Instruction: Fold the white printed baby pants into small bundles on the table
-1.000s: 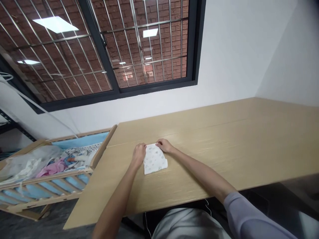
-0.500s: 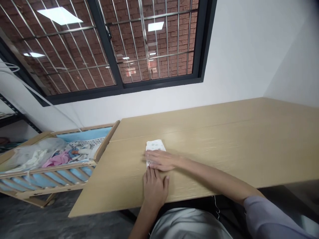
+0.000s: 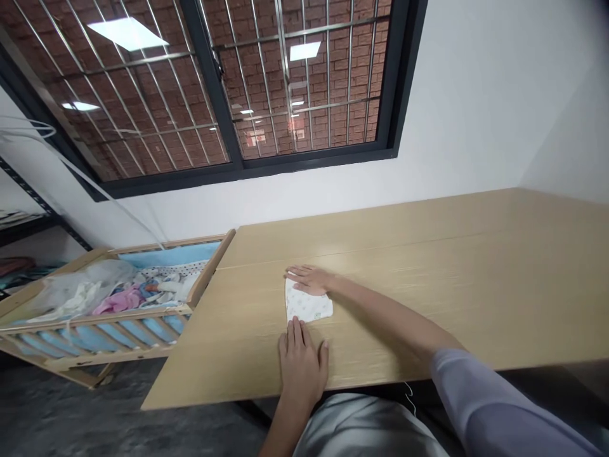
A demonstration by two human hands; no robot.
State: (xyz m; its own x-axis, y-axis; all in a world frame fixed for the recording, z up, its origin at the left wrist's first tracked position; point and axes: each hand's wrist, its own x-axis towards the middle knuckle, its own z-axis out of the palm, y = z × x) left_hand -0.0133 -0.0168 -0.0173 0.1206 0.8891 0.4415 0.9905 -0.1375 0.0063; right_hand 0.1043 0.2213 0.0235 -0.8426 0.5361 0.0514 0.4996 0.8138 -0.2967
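A small folded white cloth with a faint print (image 3: 307,306) lies on the light wooden table (image 3: 451,266). My right hand (image 3: 309,278) rests flat on the cloth's far end, fingers stretched out toward the left. My left hand (image 3: 302,364) lies flat on the table just in front of the cloth, its fingertips touching the near edge. Both hands are open and hold nothing.
A wooden baby crib (image 3: 114,298) with blue lining and a heap of small clothes stands at the table's left end. A barred window (image 3: 228,82) and white wall are behind. A dark shelf (image 3: 19,222) is at the far left.
My left hand drew back from the cloth's far edge to the table in front of it. My right hand slid flat along the cloth, toward me and then back to its far end.
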